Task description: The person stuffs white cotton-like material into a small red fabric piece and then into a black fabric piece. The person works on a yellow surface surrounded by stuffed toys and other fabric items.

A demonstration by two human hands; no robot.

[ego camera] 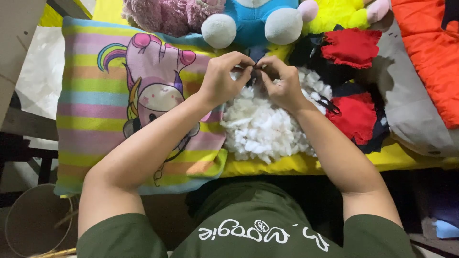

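From the head view we see our left hand (pixel 221 79) and right hand (pixel 283 83) meeting fingertip to fingertip over a heap of white stuffing (pixel 265 126), both pinched shut on a small dark scrap of fabric (pixel 256 67) that lies between them, just above the heap; whether a needle or thread is in there we cannot tell. The risk, as we judge it, is that the scrap slips from so fine a pinch and drops into the loose fluff, or that a wrist drags tufts toward the near edge of the yellow sheet (pixel 267 165). Room is tight: the blue plush toy (pixel 253 21) sits close ahead, red and black felt pieces (pixel 356 114) crowd the right, and the striped unicorn pillow (pixel 119 110) lies left. The freest space is back toward our lap.
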